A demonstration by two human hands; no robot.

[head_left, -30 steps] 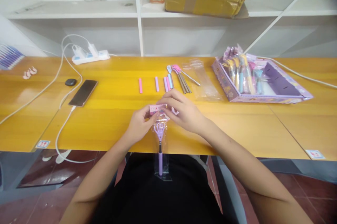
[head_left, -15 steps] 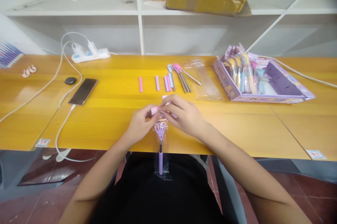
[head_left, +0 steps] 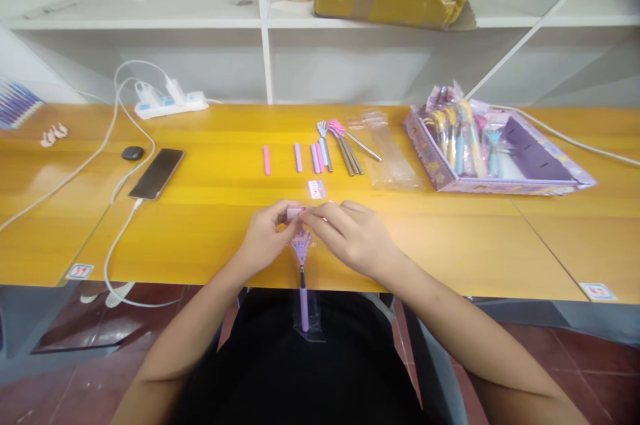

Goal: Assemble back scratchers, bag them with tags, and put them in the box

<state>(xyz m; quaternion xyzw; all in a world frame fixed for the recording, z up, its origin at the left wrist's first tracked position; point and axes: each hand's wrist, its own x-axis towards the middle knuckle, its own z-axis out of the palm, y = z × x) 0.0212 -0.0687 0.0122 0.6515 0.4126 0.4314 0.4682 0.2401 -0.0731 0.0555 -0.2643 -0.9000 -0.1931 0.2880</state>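
Observation:
A purple hand-shaped back scratcher lies in a clear plastic bag, its claw end up toward my hands and its handle over my lap. A small folded pink card is at the bag's top end. My left hand is closed, pinching the card's left side between thumb and fingers. My right hand is closed too, its fingertips meeting the card's right side. My fingers hide much of the card and the bag's top edge. Just beyond them another small printed card lies flat on the table.
Beyond lie several coloured sleeves, unbagged scratchers and clear bags. At right stands a purple box with bagged scratchers. A phone, its cable and a power strip occupy the left. White shelves rise behind.
My right hand has drawn back toward me, uncovering the printed card on the table. The pink card in my fingers looks folded smaller than a second ago. The bagged scratcher has barely moved.

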